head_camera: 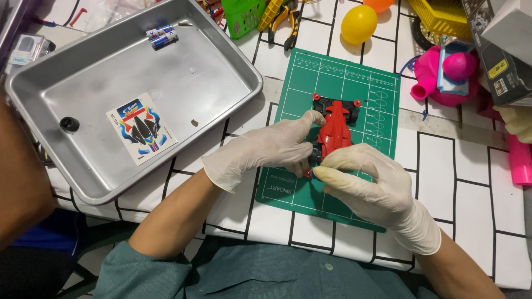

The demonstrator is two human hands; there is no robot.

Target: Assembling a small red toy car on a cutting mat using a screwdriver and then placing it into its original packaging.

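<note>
So, both gloved hands are on a little red toy race car [335, 130] sitting on the green cutting mat [377, 111].

Left hand [266, 147] has its grip pinched on the car's left side, thumb up by the body and fingers curled at the rear. Right hand [368, 180] pinches the rear end, fingertips pressed together right at the tail. Car's nose points away from the person. Off to the left on the bench there's a metal tray [221, 83] with a sticker sheet [141, 128], two batteries [162, 36] and a small black wheel [69, 123]. Yellow egg [358, 24] sits beyond the mat.
</note>
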